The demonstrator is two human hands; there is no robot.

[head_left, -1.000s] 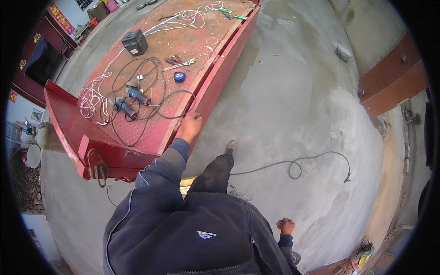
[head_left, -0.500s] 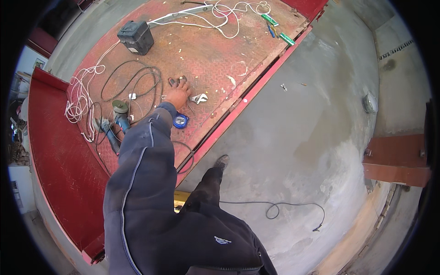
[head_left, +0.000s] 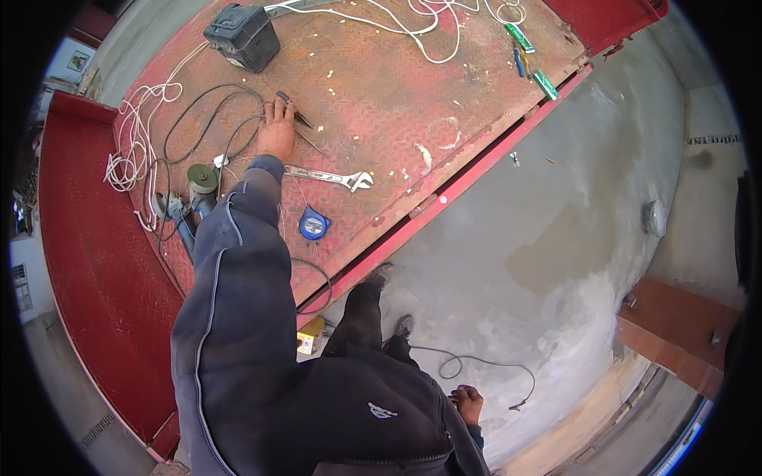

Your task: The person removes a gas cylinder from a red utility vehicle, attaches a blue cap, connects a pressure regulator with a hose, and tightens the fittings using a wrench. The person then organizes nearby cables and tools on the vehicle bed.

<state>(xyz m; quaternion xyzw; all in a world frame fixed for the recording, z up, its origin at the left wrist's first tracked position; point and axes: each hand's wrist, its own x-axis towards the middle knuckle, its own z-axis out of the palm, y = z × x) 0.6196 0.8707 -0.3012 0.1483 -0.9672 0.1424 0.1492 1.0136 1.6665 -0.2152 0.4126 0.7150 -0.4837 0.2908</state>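
Note:
My left hand (head_left: 276, 133) reaches far out over a rusty red metal platform (head_left: 381, 103). Its fingers are closed on a dark pointed hand tool (head_left: 301, 117), whose exact kind is partly hidden. Close by the wrist lies an adjustable wrench (head_left: 329, 176), its jaws toward the right. A thin rod (head_left: 313, 143) rests beside the hand, and a blue tape measure (head_left: 313, 224) sits nearer to me. Low in the picture, at my right side, my right hand (head_left: 470, 403) hangs with curled fingers; whether they hold anything is hidden.
Angle grinders (head_left: 203, 179) with a black cord lie left of my forearm. Farther off are a black box (head_left: 243, 38), white cable (head_left: 131, 159), green packets (head_left: 545, 85) and blue-and-yellow pliers (head_left: 521, 63). A raised red edge (head_left: 87, 262) bounds the left; a cable (head_left: 484, 358) crosses the concrete floor.
My left hand has shifted from beside the wrench jaws to beyond its handle, uncovering the wrench. The dark tool has moved with it. My right hand and a second shoe have come into view.

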